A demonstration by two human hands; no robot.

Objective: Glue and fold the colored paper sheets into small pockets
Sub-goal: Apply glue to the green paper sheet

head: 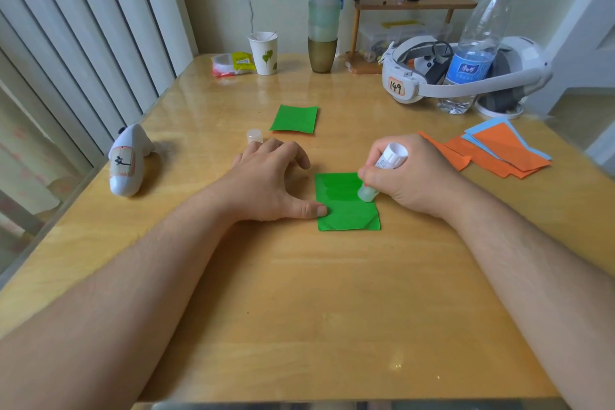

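Gluing: our right hand (411,176) grip holds white glue stick (382,173), tip on right edge of green folded paper sheet (342,206) lying mid-surface, long axis running away from us. Left hand (269,180), fingers spread, thumb pins sheet's left edge.

The table (299,276) is seen to be of pale wood under a glossy coat in which light is reflected. The green sheet (346,206) is of paper, faintly shiny, with creases; the orange sheets (499,153) are of matt paper. The glue stick (382,170) is of smooth white plastic with a translucent tip. The water bottle (479,43) is of clear plastic, and the cup (264,53) is of matt paper.
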